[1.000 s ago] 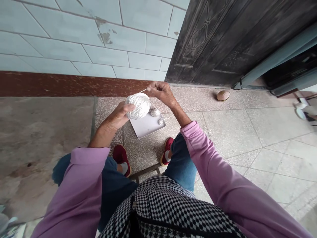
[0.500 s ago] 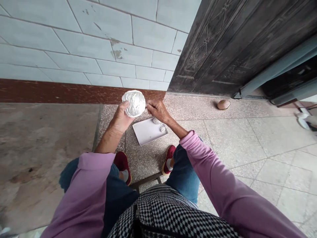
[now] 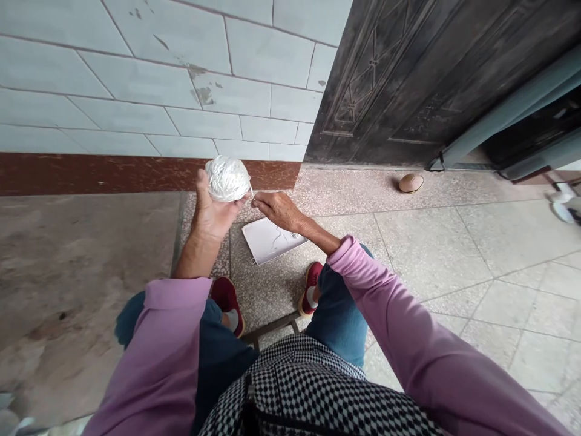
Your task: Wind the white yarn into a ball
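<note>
Ball of white string (image 3: 226, 178) gripped in left hand (image 3: 212, 212); right hand (image 3: 278, 209) pinched loose strand just beside ball. White tray (image 3: 267, 241) lay on floor below hands.

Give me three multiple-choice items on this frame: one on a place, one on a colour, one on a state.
1. Where does the white tray lie?
A. on the floor ahead of the shoes
B. on the person's lap
C. against the door

2. What colour are the shoes?
A. blue
B. dark red
C. white

3. How is the ball of white string held?
A. resting on the tray
B. gripped in the left hand
C. pinned under a shoe

Answers:
1 A, it sits on the floor tiles beyond the feet.
2 B, both show dark red.
3 B, the left hand lifts it while the right hand pinches the strand.
</note>
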### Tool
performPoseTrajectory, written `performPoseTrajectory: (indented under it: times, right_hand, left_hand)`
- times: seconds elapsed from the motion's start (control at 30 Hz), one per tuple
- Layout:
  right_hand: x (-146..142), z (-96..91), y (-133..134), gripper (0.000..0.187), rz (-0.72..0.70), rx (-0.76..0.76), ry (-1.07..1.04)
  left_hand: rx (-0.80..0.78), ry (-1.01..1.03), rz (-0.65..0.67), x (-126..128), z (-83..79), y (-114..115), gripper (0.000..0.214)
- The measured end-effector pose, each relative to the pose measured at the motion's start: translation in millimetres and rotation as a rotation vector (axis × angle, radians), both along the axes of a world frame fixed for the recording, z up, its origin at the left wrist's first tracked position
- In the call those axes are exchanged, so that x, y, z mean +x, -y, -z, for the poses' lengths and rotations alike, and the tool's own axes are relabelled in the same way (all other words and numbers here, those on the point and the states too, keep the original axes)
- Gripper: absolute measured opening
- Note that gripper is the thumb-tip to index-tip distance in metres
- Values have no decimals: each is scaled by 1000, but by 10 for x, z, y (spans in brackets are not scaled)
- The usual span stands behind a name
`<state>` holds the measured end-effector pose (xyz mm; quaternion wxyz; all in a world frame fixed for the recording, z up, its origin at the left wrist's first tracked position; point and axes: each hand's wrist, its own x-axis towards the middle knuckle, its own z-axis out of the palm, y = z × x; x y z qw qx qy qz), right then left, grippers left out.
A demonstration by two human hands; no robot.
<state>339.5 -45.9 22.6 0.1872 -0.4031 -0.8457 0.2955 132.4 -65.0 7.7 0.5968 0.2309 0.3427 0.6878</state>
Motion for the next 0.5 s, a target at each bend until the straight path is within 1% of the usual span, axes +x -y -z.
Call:
performPoseTrajectory:
  times: [0.1,0.17,0.23,0.33,0.37,0.43,0.5]
  right_hand:
    - [160,-54,-53,29,-23,-100,-64]
    - [288,-107,-111,21,1,-156,-169]
    - [375,-162,-168,12,88,-210,-326]
    - [373,-225,-223,8,234,-321,-580]
    - [346,-236,-232,9,261,-356,-641]
    - [289,-247,-241,20,277,-413,-703]
    - [270,-245,-244,27,236,-454,-709]
  left_hand:
    - [1,-57,49,-22,-100,15,73]
    - [29,-122,89,-36,-144,34,72]
    - [67,-198,124,-33,-166,67,69]
    - [93,-288,182,-1,-175,140,73]
    - [94,-312,216,9,-177,168,77]
    - [92,-352,283,13,-184,217,86]
    - [80,-389,350,-7,-198,252,95]
